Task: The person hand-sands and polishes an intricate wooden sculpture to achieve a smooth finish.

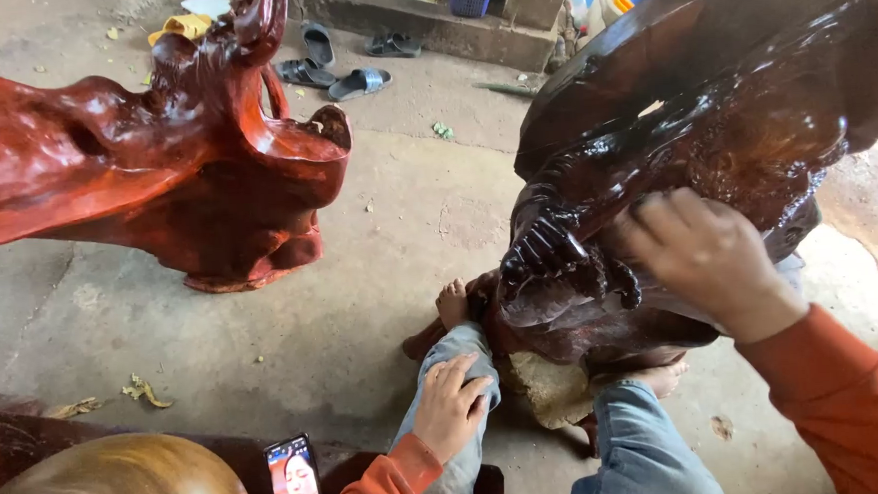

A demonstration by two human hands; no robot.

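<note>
Two hands are seen from the head view. A dark glossy wood carving at the right is pressed by the right hand, fingers curled against it. The left hand is laid flat and loose on the near knee, nothing held. A red carved stump is stood at the far left on the concrete floor.

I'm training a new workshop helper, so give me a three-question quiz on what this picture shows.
1. True or false: the right hand rests on the dark glossy carving.
2. Where is the left hand? A) on the phone B) on the person's own left knee C) on the red carving
3. Fill in: the phone lies near the picture's ____ edge, screen lit.

Key: 1 true; 2 B; 3 bottom. The red-orange carving stands apart on the concrete floor, untouched by either hand.
</note>
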